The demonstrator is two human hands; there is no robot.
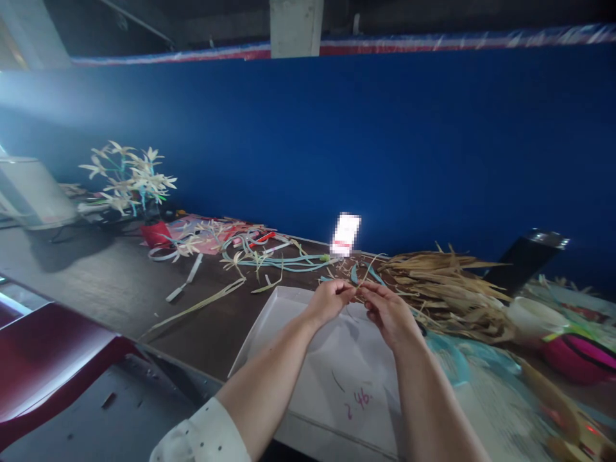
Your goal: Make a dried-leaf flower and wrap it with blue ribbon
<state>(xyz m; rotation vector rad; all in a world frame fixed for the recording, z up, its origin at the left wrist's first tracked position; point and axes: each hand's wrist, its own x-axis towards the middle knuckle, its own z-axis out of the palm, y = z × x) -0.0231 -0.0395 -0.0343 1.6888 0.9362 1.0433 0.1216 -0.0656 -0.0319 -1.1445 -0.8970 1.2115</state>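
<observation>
Both my hands meet over a shallow white cardboard box lid point(327, 372) with purple-red handwriting. My left hand point(332, 301) is closed in a pinch, its thumb and forefinger meeting the other hand's fingertips. My right hand point(391, 316) also pinches, with its lower fingers curled. Between the fingertips runs a thin pale plant strip point(371, 264), one end sticking up to the right. The gripped part of the strip is hidden by the fingers. Just beyond the hands lie blue-green strips point(355, 273) and small scraps.
Dried husks point(447, 276) are piled at right, near a white tub point(536, 317) and a pink pouch point(580, 358). Leftward lie pale-green cords point(283, 263), a red pot point(156, 235) with white flowers point(139, 176), and a kettle point(36, 192). A lit phone point(345, 234) stands behind.
</observation>
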